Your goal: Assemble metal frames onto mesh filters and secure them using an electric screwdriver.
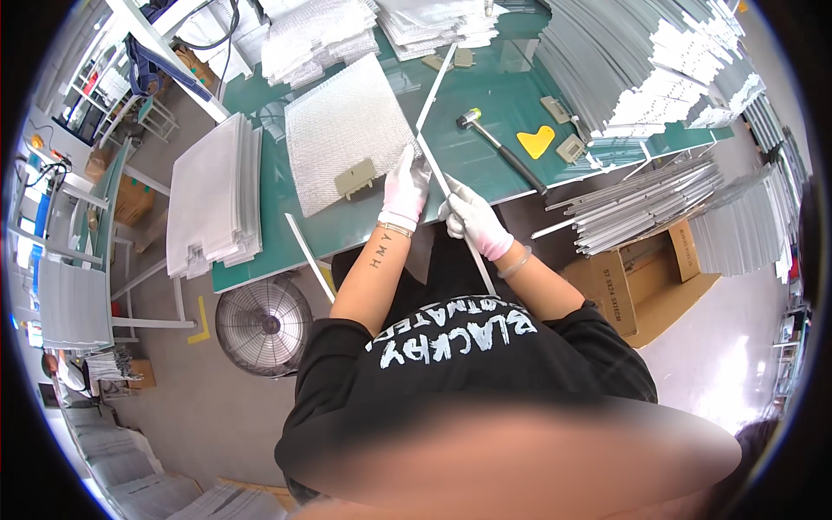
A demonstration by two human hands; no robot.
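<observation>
In my right hand [472, 218], white-gloved with curled fingers, is a long thin pale metal strip [443, 177] that slants from the table toward my body. My left hand [404, 188], also gloved, is closed at the near right corner of a white mesh panel [342, 121], close beside the strip. What its fingers grip is hidden. A beige block with holes [354, 177] lies on the panel. Another thin strip [436, 87] runs away from the upper end of the held one. A hammer [503, 152] with a dark handle lies to the right, beside a yellow scraper-like piece [536, 142].
The green table [286, 251] holds mesh panel stacks at left [217, 191] and back [316, 35], plus piled metal strips [598, 61] at right. A strip [309, 256] juts past its front edge. Below stand a round fan [264, 326] and a cardboard box [607, 295].
</observation>
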